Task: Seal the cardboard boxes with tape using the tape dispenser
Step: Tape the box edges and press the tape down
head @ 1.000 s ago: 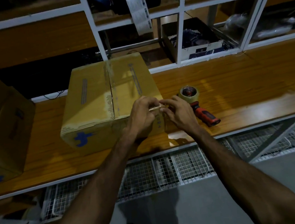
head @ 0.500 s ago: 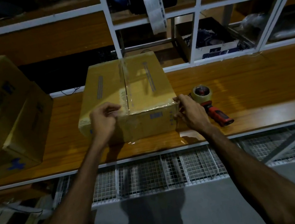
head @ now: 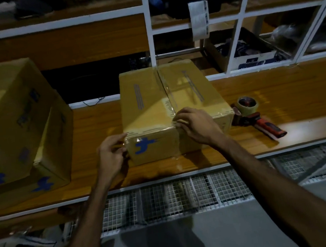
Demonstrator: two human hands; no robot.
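Nearest, below the bench edge, a white wire-mesh rack [head: 167, 198] runs left to right. On the glossy orange-brown wooden bench [head: 278, 97] sits the task's thing, a closed tan cardboard box with a blue mark on its near face [head: 156, 107].

Half a second ago the hands gripped its near corners. Now the left hand [head: 110, 156] is at the near left corner, fingers curled with the tips touching the clear tape strip along the near top edge [head: 149, 132]; whether it pinches anything I cannot tell. The right hand [head: 195, 127] lies over the middle of that edge, fingers bent and pressing down where the strip meets the taped centre seam. The blue mark now faces the camera, so the box has been turned. I judge this box nearly sealed, the hands smoothing tape.

Just right of the box, close to its side, the red-handled tape dispenser with a tan roll [head: 255, 116] lies unheld on the bench.

At far left, two stacked tan cardboard boxes with blue marks [head: 14, 125] are closed. Farther back, behind the white metal shelf frame [head: 149, 32], an open dark carton [head: 245, 51] holds dark, indistinct items.
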